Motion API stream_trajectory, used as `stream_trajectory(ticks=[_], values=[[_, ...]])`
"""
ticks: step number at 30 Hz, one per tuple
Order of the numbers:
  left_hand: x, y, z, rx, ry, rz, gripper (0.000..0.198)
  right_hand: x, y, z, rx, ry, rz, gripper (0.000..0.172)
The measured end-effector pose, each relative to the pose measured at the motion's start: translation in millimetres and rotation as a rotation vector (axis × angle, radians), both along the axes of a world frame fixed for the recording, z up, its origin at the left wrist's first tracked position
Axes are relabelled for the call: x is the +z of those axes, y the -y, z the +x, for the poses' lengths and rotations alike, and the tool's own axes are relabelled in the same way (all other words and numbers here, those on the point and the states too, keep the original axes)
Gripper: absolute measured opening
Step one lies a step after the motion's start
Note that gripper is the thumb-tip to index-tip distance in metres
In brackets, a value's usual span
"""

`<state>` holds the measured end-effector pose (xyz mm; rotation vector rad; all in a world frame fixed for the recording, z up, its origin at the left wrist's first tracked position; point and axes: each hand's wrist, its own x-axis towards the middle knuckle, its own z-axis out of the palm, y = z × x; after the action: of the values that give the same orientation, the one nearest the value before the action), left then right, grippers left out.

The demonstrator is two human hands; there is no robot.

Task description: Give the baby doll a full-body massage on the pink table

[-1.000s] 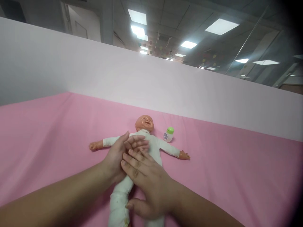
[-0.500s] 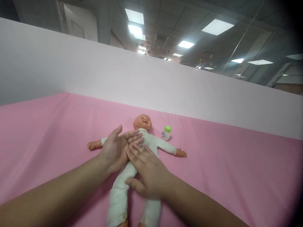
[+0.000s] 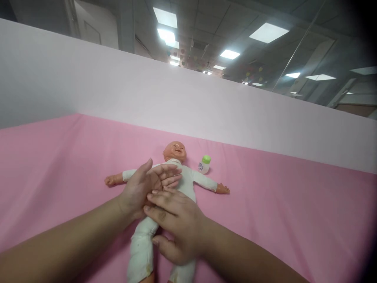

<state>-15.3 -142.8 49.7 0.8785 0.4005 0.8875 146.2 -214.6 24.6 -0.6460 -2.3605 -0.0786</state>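
Note:
A baby doll (image 3: 188,179) in a white suit lies on its back on the pink sheet (image 3: 279,204), arms spread wide. My left hand (image 3: 141,188) lies flat on the doll's chest, fingers stretched out. My right hand (image 3: 176,222) rests flat on the doll's belly just below, fingers extended and overlapping the left hand's edge, thumb by the doll's hip. Neither hand grips anything. The doll's legs run out of view at the bottom.
A small white bottle with a green cap (image 3: 204,164) stands beside the doll's head on the right. A pale partition wall (image 3: 206,106) borders the sheet at the back and left.
Both hands have slid over the doll's torso: the right hand's fingers moved leftward across the belly, the left hand shifted slightly on the chest. The view drifted a little.

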Motion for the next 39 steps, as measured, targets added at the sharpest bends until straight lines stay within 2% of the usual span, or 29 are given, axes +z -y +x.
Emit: stream_trajectory(ticks=[6,12,14,17,20,24,27,30,36,39], values=[[0.2,12.1,6.1,0.013,-0.115,0.031,0.076,-8.2,-3.0,0.6,-0.102,0.032,-0.002,0.083],[-2.0,5.6,7.5,0.019,-0.045,-0.006,0.059,-7.8,-8.0,5.3,-0.204,0.055,-0.085,0.080],[-4.9,0.3,7.8,0.130,-0.117,0.043,0.054,-7.5,-11.6,7.4,-0.172,0.013,-0.109,0.072],[-13.3,-10.7,6.5,0.326,-0.328,0.199,0.042,-6.1,-16.2,8.9,-0.049,-0.053,-0.133,0.053],[-25.3,-25.2,2.3,0.433,-0.523,0.369,0.037,-3.3,-14.1,6.6,0.057,-0.069,-0.151,0.042],[-42.2,-45.4,-4.5,0.560,-0.717,0.499,0.039,-3.5,-2.2,0.3,0.168,-0.038,-0.193,0.044],[-52.4,-55.4,-7.4,0.587,-0.823,0.613,0.041,-8.0,0.6,-0.9,0.196,-0.005,-0.201,0.053],[-58.2,-58.7,-7.7,0.578,-0.849,0.706,0.045,-10.7,-8.6,5.5,0.110,0.016,-0.237,0.058],[-59.5,-53.5,-7.5,0.509,-0.860,0.734,0.048,-9.6,-36.0,26.1,-0.071,-0.014,-0.331,0.045],[-59.7,-51.8,-7.3,0.483,-0.870,0.763,0.048,-11.6,-44.6,34.0,-0.164,-0.018,-0.332,0.052]])
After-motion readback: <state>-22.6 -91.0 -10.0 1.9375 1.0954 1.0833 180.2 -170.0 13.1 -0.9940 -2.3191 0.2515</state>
